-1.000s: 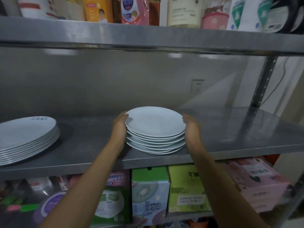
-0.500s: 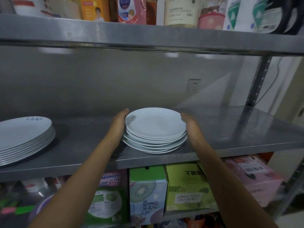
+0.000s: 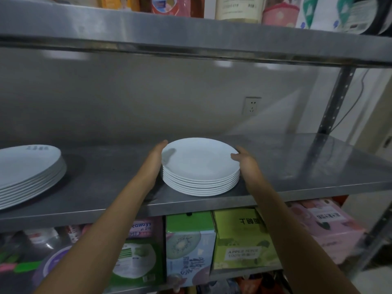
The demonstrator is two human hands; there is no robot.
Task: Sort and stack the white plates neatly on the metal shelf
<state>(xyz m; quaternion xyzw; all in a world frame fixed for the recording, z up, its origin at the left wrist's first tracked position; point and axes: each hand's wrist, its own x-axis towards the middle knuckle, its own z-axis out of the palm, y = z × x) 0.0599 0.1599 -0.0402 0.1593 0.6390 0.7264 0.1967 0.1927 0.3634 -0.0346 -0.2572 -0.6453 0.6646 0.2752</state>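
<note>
A stack of several small round white plates [image 3: 200, 165] rests on the metal shelf [image 3: 297, 166] near its front edge, its rims lined up evenly. My left hand [image 3: 154, 160] presses flat against the stack's left side, fingers straight. My right hand [image 3: 244, 160] cups the right side, thumb on the top plate's rim. A second stack of larger white plates [image 3: 27, 172] sits at the shelf's far left, apart from both hands.
The upper shelf [image 3: 191, 32] hangs low overhead with bottles and packets on it. A perforated upright post [image 3: 333, 102] stands at the back right. Boxes of juice [image 3: 239, 238] fill the shelf below. A wall socket [image 3: 251, 105] sits behind.
The small stack has come down onto the shelf and its uneven rims have been squared up. Both hands stay against its sides, the left now flatter.
</note>
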